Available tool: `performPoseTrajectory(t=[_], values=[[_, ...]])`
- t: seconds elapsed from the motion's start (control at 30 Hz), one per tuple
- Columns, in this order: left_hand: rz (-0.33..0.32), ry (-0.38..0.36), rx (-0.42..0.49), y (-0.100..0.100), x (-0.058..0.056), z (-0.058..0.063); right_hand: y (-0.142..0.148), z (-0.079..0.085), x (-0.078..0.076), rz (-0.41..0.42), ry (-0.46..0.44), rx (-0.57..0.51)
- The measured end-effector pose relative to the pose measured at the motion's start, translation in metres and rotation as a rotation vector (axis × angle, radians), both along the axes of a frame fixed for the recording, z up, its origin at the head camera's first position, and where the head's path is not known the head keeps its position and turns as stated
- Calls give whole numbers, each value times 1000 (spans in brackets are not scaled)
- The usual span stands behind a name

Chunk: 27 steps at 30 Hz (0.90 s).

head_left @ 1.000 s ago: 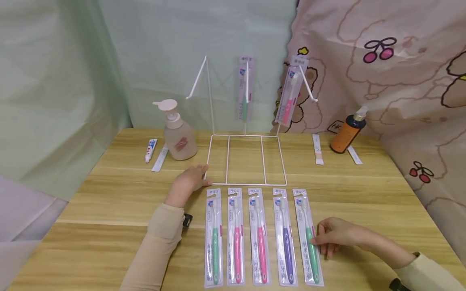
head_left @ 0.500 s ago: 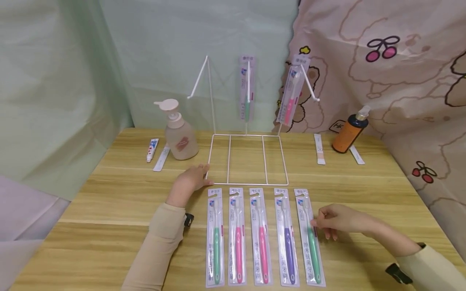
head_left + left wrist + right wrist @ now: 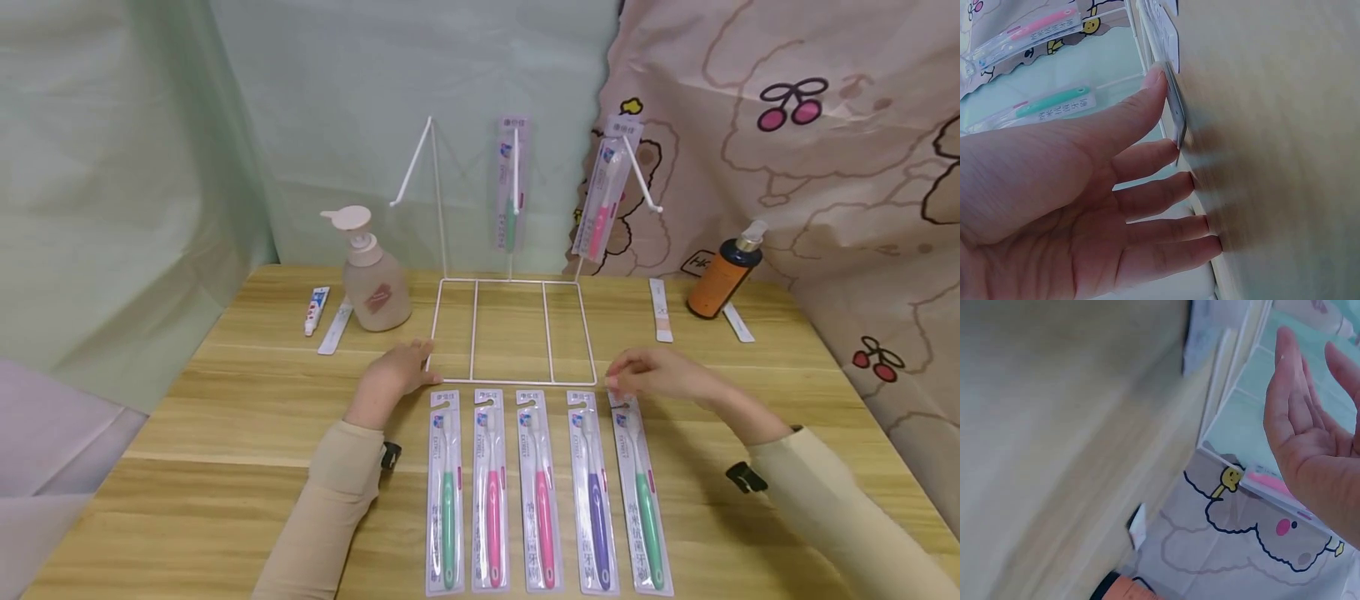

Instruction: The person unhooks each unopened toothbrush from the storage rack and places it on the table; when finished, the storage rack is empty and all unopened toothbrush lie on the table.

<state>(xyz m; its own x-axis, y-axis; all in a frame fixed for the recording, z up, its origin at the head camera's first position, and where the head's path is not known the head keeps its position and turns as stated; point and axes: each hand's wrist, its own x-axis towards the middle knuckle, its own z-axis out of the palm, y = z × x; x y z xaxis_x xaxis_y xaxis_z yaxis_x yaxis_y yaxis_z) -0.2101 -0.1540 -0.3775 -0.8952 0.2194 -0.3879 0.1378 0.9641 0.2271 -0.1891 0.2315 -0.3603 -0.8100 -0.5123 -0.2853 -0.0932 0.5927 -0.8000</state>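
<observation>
Several packaged toothbrushes lie side by side on the wooden table in the head view, from a green one (image 3: 448, 517) at left to another green toothbrush (image 3: 648, 521) at right. Behind them stands a white wire rack (image 3: 512, 383) with three arms. On its middle arm hangs a green toothbrush (image 3: 510, 225), on its right arm a pink toothbrush (image 3: 600, 229). My left hand (image 3: 393, 372) rests at the rack's front left corner, fingers loosely straight, fingertips on the table. My right hand (image 3: 667, 375), fingers extended and thumb apart, hovers at the top of the rightmost package, overlapping its header.
A pump bottle (image 3: 377, 292), a small toothpaste tube (image 3: 317, 310) and a white sachet (image 3: 335, 325) are left of the rack. On the right are another sachet (image 3: 660, 310), an orange spray bottle (image 3: 722, 283) and a sachet (image 3: 738, 323) beside it. Curtains hang behind.
My right hand has moved from the lower side of the rightmost toothbrush package up and away to its top end. My left hand stays at the rack corner.
</observation>
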Motion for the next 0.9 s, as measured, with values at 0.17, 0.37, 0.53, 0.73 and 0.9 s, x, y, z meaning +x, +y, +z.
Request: performPoseTrajectory(t=[0.17,0.37,0.53,0.73,0.9], values=[[5,-8,8,-1,1,2,-19,3,-32,-43,55,1],[15,-15,16,-1,2,2,-47,11,-67,-43,78,-41],[29,-22,27,-2,1,1,-68,19,-93,-141,98,-103],[26,-3,23,-3,-1,0,-91,25,-118,-236,136,-144],[33,-10,34,-1,0,0,-106,29,-136,-307,135,-140]])
